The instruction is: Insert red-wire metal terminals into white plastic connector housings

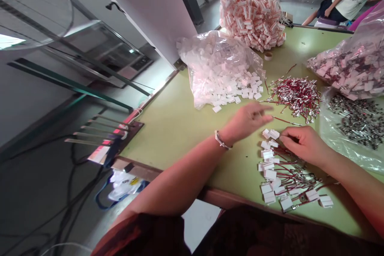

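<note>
A clear bag of white pieces spills toward the middle of the surface, with a heap of pink-and-white pieces at the far edge. The left hand is blurred, its fingers stretched toward a loose red wire; whether it grips the wire I cannot tell. Beyond lies a wire pile. The right hand is curled narrow, its tips pinching a white clip that heads a row of wired clips by the near edge.

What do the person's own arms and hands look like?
The left hand and right hand are ungloved, with forearms uncovered. A thin silvery bracelet circles the left wrist. A dark reddish-brown sleeve covers the left upper arm.
</note>
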### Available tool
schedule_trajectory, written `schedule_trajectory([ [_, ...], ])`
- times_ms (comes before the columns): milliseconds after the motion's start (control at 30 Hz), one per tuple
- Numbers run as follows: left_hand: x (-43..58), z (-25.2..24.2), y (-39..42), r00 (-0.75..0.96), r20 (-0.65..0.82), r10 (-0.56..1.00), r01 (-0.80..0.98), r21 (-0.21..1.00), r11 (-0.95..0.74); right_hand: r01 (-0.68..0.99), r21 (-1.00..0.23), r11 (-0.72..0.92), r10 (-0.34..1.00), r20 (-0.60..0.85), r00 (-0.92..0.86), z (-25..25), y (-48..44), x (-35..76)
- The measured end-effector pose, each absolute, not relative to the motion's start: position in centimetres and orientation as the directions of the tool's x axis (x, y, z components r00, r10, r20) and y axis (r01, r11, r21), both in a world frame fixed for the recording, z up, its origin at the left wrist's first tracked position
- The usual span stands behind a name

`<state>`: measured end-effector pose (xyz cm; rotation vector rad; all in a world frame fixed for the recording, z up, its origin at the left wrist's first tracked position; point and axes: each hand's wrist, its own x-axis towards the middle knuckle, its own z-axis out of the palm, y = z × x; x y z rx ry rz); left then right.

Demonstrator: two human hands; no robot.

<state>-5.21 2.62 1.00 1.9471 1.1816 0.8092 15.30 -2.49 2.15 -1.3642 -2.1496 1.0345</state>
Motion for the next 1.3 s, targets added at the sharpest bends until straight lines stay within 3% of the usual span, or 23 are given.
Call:
schedule_trajectory([
  [67, -7.2, 0.6, 4.3, 0.155, 0.298, 0.942, 0.727, 0.611, -0.314, 0.593, -0.728, 0.344, 0.848, -0.029, -0.529, 2.1, -2.5, 15.5],
  [100, -8.2, 0.2, 5.2, 0.12, 0.325, 0.938, 0.807, 0.519, -0.283, 0.59, -0.711, 0.382, 0.84, 0.001, -0.542, 2.1, -2.3, 15.7],
  [167, -9.9, -0.5, 6.6, 0.22, 0.294, 0.93, 0.881, 0.349, -0.319, 0.658, -0.625, 0.421, 0.874, 0.084, -0.479, 1.6, -1.5, 16.2],
  [233, -11.0, -1.1, 7.4, 0.348, 0.242, 0.906, 0.882, 0.242, -0.404, 0.81, -0.441, 0.386, 0.922, 0.168, -0.348, 0.8, -0.5, 16.8],
  [333, -11.4, -1.5, 7.7, 0.426, 0.228, 0.876, 0.857, 0.209, -0.471, 0.928, -0.161, 0.337, 0.935, 0.169, -0.311, -0.4, 0.7, 17.1],
  [467, -10.3, -1.3, 7.1, 0.435, 0.247, 0.866, 0.83, 0.263, -0.492, 0.934, -0.058, 0.353, 0.933, 0.094, -0.347, -0.8, 0.7, 16.8],
  [600, -8.5, -0.6, 5.7, 0.402, 0.284, 0.871, 0.796, 0.362, -0.485, 0.924, -0.16, 0.346, 0.935, 0.137, -0.326, -0.1, 0.1, 17.0],
  [700, -7.1, -0.1, 4.3, 0.307, 0.232, 0.923, 0.667, 0.639, -0.383, 0.89, -0.321, 0.323, 0.945, 0.156, -0.287, 0.7, -0.5, 17.1],
  [767, -6.3, -0.1, 3.5, 0.296, 0.088, 0.951, 0.466, 0.856, -0.224, 0.832, -0.447, 0.328, 0.945, 0.158, -0.287, 1.2, -1.0, 17.0],
  [833, -5.7, -0.2, 2.9, 0.34, -0.037, 0.94, 0.255, 0.965, -0.055, 0.764, -0.528, 0.37, 0.928, 0.181, -0.325, 1.6, -1.3, 16.7],
  [1000, -5.4, -0.5, 2.6, 0.375, -0.117, 0.92, 0.064, 0.993, 0.1, 0.713, -0.515, 0.475, 0.88, 0.258, -0.4, 1.5, -1.6, 16.5],
  [1300, -6.2, 0.0, 2.8, 0.448, -0.138, 0.884, 0.14, 0.987, 0.083, 0.772, -0.354, 0.528, 0.846, 0.299, -0.441, 1.1, -1.7, 17.3],
])
